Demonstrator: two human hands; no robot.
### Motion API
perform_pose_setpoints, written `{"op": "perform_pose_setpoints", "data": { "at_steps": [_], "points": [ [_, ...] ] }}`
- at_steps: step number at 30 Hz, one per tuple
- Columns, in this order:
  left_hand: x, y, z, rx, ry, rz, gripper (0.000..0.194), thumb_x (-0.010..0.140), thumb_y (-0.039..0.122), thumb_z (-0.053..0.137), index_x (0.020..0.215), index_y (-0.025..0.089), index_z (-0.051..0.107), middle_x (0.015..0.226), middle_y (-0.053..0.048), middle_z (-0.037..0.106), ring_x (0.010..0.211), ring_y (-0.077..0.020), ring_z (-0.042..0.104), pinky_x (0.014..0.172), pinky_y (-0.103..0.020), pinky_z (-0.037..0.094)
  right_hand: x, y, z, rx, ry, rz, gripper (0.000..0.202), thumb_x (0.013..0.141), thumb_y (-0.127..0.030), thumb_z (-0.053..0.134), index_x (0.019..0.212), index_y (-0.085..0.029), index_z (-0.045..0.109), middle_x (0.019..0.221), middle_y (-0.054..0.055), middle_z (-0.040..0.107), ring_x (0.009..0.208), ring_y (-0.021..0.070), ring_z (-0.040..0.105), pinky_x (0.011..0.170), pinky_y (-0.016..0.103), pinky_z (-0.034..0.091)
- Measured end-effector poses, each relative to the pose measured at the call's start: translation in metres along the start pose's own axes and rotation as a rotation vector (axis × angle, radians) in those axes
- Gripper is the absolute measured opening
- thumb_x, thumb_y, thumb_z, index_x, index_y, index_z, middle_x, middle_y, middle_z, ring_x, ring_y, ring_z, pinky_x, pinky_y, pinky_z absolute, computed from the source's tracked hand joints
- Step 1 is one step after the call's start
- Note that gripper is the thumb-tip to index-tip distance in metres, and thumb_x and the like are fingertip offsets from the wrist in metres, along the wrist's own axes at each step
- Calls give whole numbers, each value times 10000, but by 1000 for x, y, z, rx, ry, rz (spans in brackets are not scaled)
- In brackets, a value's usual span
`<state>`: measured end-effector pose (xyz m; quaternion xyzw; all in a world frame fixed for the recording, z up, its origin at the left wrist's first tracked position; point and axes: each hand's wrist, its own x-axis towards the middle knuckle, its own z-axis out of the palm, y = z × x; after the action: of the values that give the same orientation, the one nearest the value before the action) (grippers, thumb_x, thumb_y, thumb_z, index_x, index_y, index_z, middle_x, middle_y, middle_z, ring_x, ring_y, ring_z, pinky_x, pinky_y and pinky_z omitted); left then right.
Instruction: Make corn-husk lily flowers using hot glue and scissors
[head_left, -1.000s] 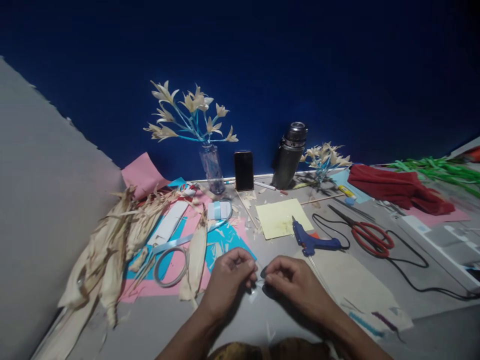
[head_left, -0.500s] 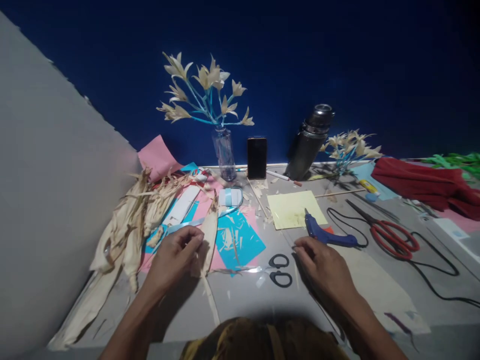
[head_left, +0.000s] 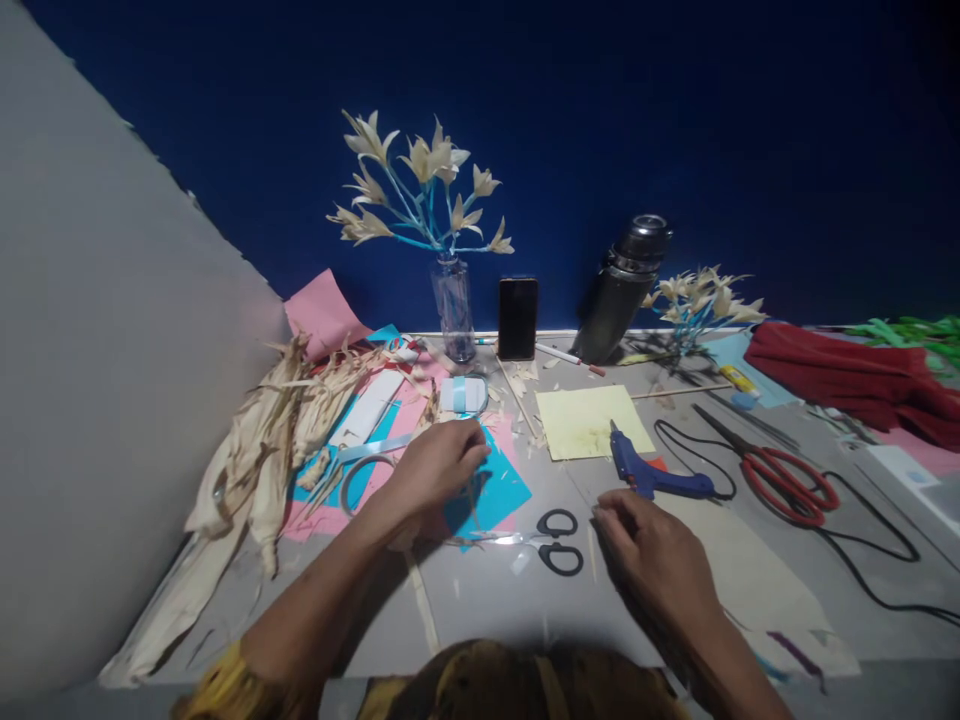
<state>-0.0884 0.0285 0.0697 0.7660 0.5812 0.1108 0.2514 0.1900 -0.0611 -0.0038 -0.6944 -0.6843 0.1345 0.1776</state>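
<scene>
The glue gun (head_left: 661,477) is blue and the small scissors (head_left: 541,541) black-handled.

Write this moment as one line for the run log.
left hand: over blue paper, hold unclear | right hand: near glue gun, hold unclear | between hands: black-handled scissors | rest: phone, red cloth

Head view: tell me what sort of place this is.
Probably a craft worktable: a blue glue gun, black-handled scissors and what look like dried husks lie on it.
</scene>
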Motion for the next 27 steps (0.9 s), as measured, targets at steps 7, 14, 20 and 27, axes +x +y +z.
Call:
{"op": "perform_pose_setpoints", "data": {
  "at_steps": [7, 14, 20, 27],
  "points": [
    [97, 25, 1, 306, -39, -76, 210, 876, 243, 524, 882, 162, 718, 927, -136, 740, 873, -248, 687, 718, -307, 466, -9, 3, 9, 114, 56, -54, 203, 936, -374, 508, 887, -245, 657, 803, 14, 747, 696, 217, 712, 618, 295, 450],
    [159, 16, 24, 334, 75, -159, 282, 867, 313, 568, 1047, 151, 714, 1139, -187, 719, 1047, -295, 680, 802, -341, 505, -14, 2, 10, 85, 62, -121, 209, 960, -327, 480, 855, -243, 640, 816, 12, 734, 691, 194, 704, 600, 282, 437],
    [164, 13, 25, 321, 103, -122, 224, 824, 221, 585, 979, 160, 735, 1035, -162, 746, 973, -268, 690, 793, -323, 503, -14, 2, 14, 49, 23, -108, 201, 966, -318, 481, 888, -244, 651, 878, 23, 741, 729, 202, 704, 604, 286, 438],
    [123, 2, -14, 256, 149, -39, 234, 864, 255, 518, 939, 182, 727, 934, -83, 750, 884, -219, 665, 753, -296, 461, -13, 9, 17, 27, 17, -130, 222, 972, -326, 483, 909, -232, 673, 892, 37, 742, 738, 186, 698, 615, 270, 443]
  ]
}}
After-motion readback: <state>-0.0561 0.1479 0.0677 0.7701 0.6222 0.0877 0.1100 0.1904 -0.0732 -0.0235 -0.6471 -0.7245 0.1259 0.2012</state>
